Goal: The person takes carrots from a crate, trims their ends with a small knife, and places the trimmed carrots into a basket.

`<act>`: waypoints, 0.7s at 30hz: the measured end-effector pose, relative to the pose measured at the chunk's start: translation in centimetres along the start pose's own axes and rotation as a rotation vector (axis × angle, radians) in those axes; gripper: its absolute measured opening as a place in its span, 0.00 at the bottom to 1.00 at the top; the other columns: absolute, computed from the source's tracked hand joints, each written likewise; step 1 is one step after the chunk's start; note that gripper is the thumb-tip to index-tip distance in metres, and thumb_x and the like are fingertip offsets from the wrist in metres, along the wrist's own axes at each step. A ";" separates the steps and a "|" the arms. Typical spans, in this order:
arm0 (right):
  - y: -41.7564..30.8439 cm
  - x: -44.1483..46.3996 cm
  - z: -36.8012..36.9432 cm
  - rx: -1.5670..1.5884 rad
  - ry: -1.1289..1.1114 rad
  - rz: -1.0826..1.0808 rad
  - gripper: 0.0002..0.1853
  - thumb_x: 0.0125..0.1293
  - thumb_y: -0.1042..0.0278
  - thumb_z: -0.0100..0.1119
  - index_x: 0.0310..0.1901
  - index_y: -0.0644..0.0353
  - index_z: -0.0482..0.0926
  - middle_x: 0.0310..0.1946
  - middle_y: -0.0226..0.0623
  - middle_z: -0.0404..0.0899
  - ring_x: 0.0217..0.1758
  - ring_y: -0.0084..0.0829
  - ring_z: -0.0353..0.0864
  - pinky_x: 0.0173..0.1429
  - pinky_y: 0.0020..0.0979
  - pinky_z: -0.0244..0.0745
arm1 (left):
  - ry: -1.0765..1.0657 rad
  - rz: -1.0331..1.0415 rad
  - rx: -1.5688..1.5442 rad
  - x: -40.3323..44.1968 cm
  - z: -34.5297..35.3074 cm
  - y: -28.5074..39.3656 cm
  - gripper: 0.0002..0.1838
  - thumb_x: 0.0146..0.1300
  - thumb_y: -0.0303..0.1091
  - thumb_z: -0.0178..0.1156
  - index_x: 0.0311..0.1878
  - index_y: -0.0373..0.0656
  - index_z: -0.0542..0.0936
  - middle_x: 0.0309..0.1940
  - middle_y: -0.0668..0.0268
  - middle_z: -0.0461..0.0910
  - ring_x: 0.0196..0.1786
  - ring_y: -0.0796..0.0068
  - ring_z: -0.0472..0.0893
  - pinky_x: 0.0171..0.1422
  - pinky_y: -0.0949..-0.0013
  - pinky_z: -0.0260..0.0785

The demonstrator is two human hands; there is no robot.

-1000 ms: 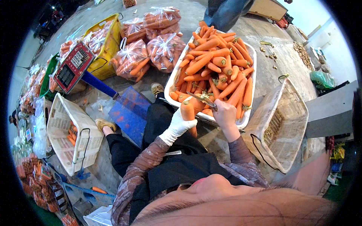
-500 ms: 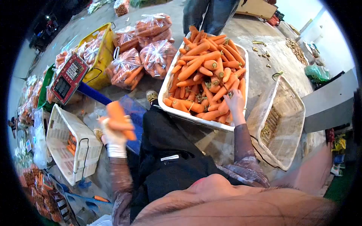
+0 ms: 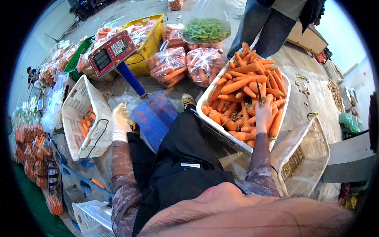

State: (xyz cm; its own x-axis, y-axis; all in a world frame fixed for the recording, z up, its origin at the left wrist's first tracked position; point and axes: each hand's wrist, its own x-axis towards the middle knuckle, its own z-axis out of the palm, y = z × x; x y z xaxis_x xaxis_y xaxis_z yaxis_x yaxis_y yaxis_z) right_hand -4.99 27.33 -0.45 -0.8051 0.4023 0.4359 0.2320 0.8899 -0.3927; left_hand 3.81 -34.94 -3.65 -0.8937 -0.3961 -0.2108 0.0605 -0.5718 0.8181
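My left hand point(image 3: 120, 119), in a pale glove, is beside the white crate point(image 3: 103, 125) with several carrots point(image 3: 86, 123) inside. No carrot shows in this hand, and its fingers look loosely apart, though somewhat blurred. A knife point(image 3: 259, 92) with a dark blade pointing up is gripped in my right hand point(image 3: 263, 113). That bare hand rests over the front right part of a big heap of carrots point(image 3: 244, 85). The heap fills a white tub point(image 3: 221, 132) in front of me.
A scale's display point(image 3: 112, 53) stands over its blue platform point(image 3: 156, 114). Behind are bagged carrots point(image 3: 167, 67), a yellow crate point(image 3: 152, 59) and a clear bag of green vegetables point(image 3: 207, 29). A person's legs point(image 3: 262, 29) stand behind the tub. Another white crate point(image 3: 308, 158) is on the right.
The carrots have left my left hand, and more carrots show in the left crate. My view has turned left. The bag of green vegetables has come into view above the bagged carrots.
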 end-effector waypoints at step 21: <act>-1.3 -12.6 0.3 0.283 -0.206 0.062 0.09 0.62 0.65 0.60 0.29 0.59 0.74 0.20 0.46 0.76 0.26 0.47 0.79 0.30 0.41 0.72 | -0.616 0.408 0.461 16.0 53.6 3.9 0.28 0.56 0.33 0.66 0.58 0.36 0.68 0.42 0.60 0.78 0.37 0.69 0.82 0.33 0.71 0.74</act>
State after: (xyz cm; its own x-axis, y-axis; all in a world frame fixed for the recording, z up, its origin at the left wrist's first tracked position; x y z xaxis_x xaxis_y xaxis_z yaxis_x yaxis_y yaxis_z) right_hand 4.73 21.07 -5.70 -0.8941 0.3764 0.2426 0.1470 0.7584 -0.6350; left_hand -34.07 -4.97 24.88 -0.9311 0.0289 0.3637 0.3611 -0.0694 0.9300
